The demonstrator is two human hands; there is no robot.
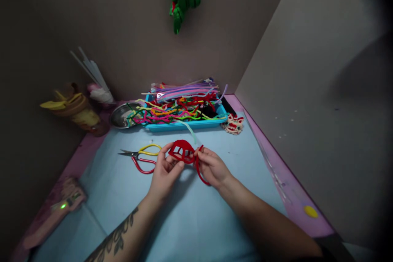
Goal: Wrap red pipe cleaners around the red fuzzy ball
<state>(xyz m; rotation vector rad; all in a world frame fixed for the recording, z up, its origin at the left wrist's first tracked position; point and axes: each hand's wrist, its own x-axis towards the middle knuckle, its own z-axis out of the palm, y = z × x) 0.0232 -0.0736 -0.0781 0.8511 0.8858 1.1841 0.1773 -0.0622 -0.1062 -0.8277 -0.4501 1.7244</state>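
Observation:
Between my hands is a red pipe-cleaner piece (183, 150), bent into a rounded frame with open cells. My left hand (167, 170) grips its left and lower edge, with the thumb in front. At its right side, my right hand (212, 167) pinches a red pipe cleaner (200, 172) whose loose length curves down below the fingers. Just left of my left hand lie scissors (139, 157) with one yellow and one red handle, blades spread and pointing left. Fingers partly hide where the pipe cleaner meets the frame.
Behind my hands stands a blue tray (187, 125) heaped with coloured pipe cleaners, a metal bowl (118, 117) at its left and a lion-face piece (233, 124) at its right. A pink glue gun (61, 208) lies front left. A yellow disc (310, 211) sits at the right edge.

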